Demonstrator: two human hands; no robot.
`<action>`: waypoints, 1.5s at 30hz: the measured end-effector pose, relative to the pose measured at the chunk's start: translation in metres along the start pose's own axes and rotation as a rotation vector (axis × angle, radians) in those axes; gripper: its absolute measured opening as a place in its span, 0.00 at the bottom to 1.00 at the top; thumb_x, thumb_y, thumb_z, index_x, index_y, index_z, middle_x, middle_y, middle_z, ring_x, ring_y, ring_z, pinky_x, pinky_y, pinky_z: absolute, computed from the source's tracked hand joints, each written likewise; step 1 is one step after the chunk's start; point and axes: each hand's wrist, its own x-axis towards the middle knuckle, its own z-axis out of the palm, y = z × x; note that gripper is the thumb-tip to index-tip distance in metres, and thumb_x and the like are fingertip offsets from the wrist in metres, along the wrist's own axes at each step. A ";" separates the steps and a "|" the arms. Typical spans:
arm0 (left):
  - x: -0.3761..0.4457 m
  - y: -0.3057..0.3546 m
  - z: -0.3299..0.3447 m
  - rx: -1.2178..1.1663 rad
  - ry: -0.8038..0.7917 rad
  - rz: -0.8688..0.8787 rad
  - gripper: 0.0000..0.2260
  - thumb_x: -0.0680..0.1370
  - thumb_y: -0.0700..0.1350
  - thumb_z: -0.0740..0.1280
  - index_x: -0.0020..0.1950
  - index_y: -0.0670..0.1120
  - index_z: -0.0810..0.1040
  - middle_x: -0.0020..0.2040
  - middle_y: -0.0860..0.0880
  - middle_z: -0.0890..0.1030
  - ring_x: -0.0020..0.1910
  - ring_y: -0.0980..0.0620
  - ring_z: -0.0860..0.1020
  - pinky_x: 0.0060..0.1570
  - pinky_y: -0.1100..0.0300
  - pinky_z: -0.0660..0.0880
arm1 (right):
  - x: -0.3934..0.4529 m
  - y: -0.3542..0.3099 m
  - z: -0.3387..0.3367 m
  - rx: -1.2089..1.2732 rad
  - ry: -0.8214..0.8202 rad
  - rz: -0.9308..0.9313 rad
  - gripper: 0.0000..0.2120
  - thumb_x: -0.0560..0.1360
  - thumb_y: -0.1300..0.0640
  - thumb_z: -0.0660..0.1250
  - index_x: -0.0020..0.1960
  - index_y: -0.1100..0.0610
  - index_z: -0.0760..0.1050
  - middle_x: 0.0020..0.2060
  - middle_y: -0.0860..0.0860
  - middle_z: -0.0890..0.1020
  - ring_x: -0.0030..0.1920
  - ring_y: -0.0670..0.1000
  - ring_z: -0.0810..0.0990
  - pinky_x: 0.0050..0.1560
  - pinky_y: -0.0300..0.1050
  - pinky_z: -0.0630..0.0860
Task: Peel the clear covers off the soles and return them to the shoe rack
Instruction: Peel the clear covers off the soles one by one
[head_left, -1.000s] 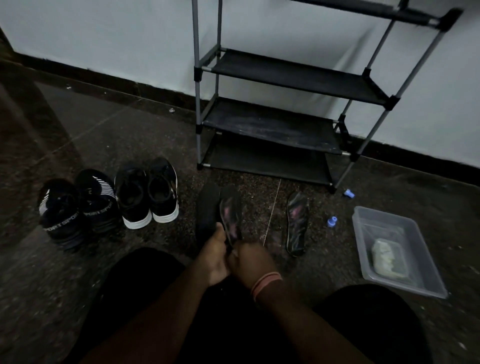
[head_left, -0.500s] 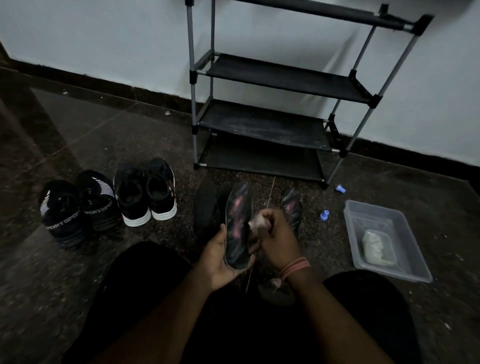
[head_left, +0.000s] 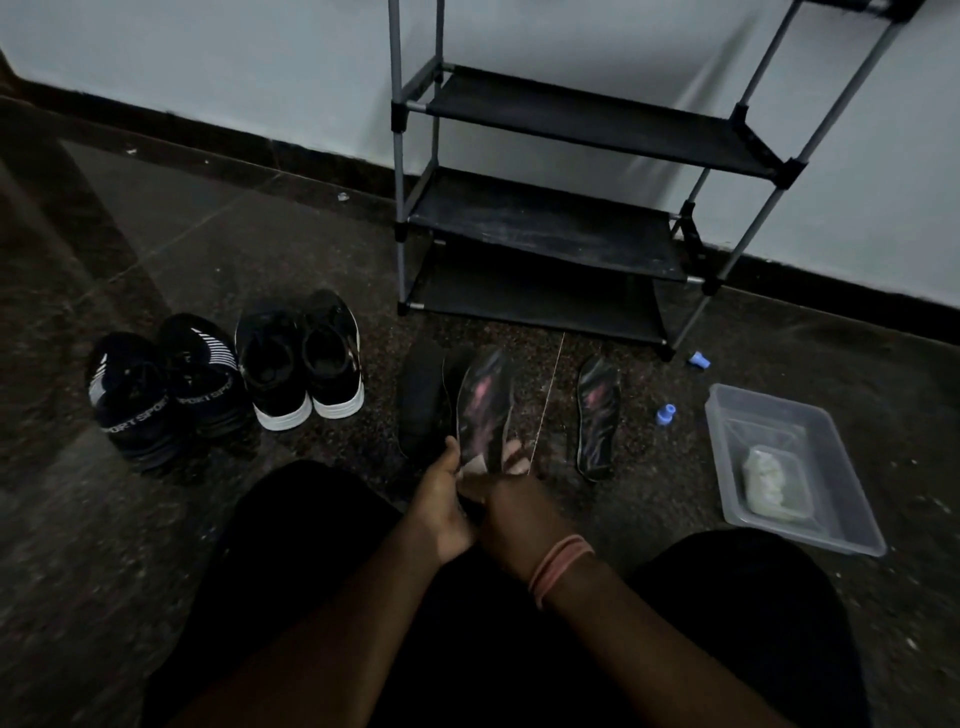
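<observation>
Head view: both hands, left hand (head_left: 441, 501) and right hand (head_left: 514, 512), grip the heel of 1 sole (head_left: 483, 405) (toe up) before the shoe rack (head_left: 545, 228); another sole (head_left: 597, 415) lies on the floor.

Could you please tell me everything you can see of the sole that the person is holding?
The held sole is a dark, shiny insole with pinkish streaks, seemingly under a glossy clear cover. It stands tilted, toe away from the person, above the floor before the shoe rack. The left hand and right hand grip its heel end.
</observation>
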 end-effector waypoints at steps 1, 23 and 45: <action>0.001 0.000 -0.001 -0.001 -0.002 -0.015 0.37 0.82 0.68 0.51 0.73 0.38 0.74 0.70 0.38 0.77 0.71 0.40 0.73 0.73 0.44 0.66 | -0.003 0.001 -0.001 0.016 0.006 -0.016 0.14 0.77 0.58 0.63 0.60 0.52 0.79 0.62 0.54 0.80 0.59 0.58 0.80 0.59 0.45 0.75; -0.004 0.001 0.007 0.027 -0.052 0.089 0.30 0.83 0.63 0.54 0.72 0.42 0.76 0.70 0.41 0.78 0.69 0.45 0.77 0.68 0.49 0.71 | 0.007 0.008 -0.002 0.040 0.217 0.121 0.08 0.71 0.58 0.63 0.40 0.55 0.81 0.38 0.57 0.83 0.39 0.58 0.81 0.41 0.46 0.76; -0.003 0.004 0.008 0.056 0.039 0.156 0.27 0.85 0.59 0.52 0.70 0.41 0.77 0.67 0.42 0.80 0.66 0.47 0.78 0.69 0.52 0.71 | 0.009 0.012 0.004 0.058 0.337 0.127 0.08 0.73 0.57 0.67 0.38 0.56 0.83 0.36 0.55 0.84 0.37 0.55 0.81 0.41 0.45 0.75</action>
